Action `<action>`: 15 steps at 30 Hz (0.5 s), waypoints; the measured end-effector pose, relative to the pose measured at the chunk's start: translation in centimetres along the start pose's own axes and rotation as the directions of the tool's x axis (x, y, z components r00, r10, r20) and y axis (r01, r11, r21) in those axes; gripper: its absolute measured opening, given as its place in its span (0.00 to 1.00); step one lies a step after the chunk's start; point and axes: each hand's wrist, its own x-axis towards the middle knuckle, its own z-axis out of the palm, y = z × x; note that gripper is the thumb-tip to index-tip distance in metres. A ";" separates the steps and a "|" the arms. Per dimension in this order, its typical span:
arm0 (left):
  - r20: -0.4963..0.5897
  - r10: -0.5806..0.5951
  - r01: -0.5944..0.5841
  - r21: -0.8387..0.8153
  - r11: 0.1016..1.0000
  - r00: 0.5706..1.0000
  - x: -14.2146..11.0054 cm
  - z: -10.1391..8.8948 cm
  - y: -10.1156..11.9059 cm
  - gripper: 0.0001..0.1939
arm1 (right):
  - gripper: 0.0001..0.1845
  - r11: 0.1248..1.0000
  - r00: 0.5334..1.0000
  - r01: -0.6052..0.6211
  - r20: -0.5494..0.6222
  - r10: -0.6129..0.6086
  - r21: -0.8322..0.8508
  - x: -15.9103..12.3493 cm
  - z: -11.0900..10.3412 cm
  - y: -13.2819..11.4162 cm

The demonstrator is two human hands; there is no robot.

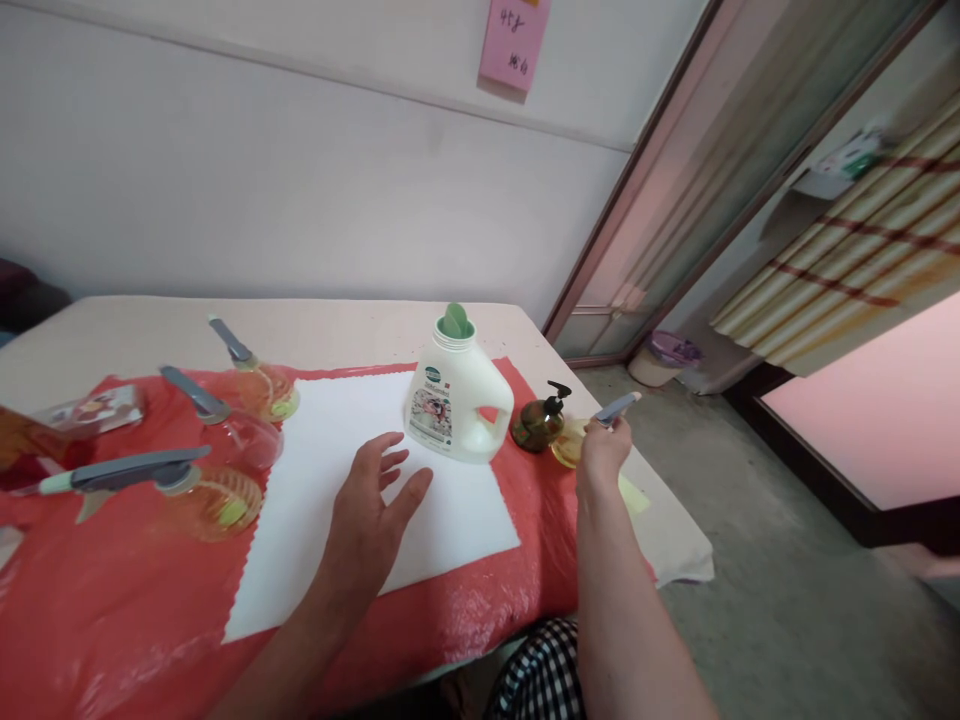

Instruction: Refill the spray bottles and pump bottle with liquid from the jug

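Observation:
My left hand (379,495) hovers over a white sheet with scalloped edges (315,440), fingers apart and nothing in them. Just beyond it stands a cream detergent jug (461,400), uncapped, with a green spout in its mouth. At the right, my right hand (604,450) is wrapped round the neck of a spray bottle (568,445) with a grey trigger head and a yellowish clear body. Part of that bottle is hidden behind the hand. Between it and the jug is a dark green pump bottle (538,424) with a black pump.
Several spray bottles lie or stand on the left, among them a nearest one (217,503) with a grey head. A red plastic cover (150,600) lies over the pale table (352,325). Behind is a white wall (300,170); a bin (664,358) stands on the floor at right.

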 end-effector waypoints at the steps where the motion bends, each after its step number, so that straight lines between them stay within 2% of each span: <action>1: -0.008 -0.002 0.002 -0.008 1.000 1.000 0.0 0.0 0.0 0.26 | 0.14 0.999 0.998 -0.003 -0.056 0.005 0.033 0.0 -0.2 -0.4; 4: -0.029 0.022 -0.023 -0.042 0.999 0.999 0.0 0.0 -0.1 0.21 | 0.11 0.989 0.979 0.018 -0.206 0.013 0.146 -0.2 -1.4 -2.6; 7: -0.051 0.092 -0.093 -0.020 0.995 0.995 -0.2 0.2 -0.2 0.15 | 0.16 0.957 0.967 0.095 -0.252 -0.024 0.273 -1.6 -2.6 -5.6; 10: -0.046 0.162 -0.159 0.065 0.985 0.986 0.0 0.2 -0.5 0.12 | 0.19 0.906 0.978 0.146 -0.196 -0.072 0.397 -4.2 -2.8 -8.0; 11: -0.051 0.194 -0.187 0.115 0.976 0.980 0.2 0.0 -0.5 0.10 | 0.19 0.883 0.982 0.177 -0.139 -0.129 0.434 -5.2 -2.6 -8.4; 13: -0.094 0.310 -0.267 0.313 0.911 0.946 0.8 -0.9 -0.3 0.09 | 0.18 0.821 0.958 0.265 -0.043 -0.282 0.505 -7.4 -2.1 -9.0; 15: -0.160 0.416 -0.283 0.519 0.807 0.895 1.5 -2.6 0.2 0.08 | 0.18 0.766 0.911 0.315 0.049 -0.410 0.560 -9.6 -1.6 -9.3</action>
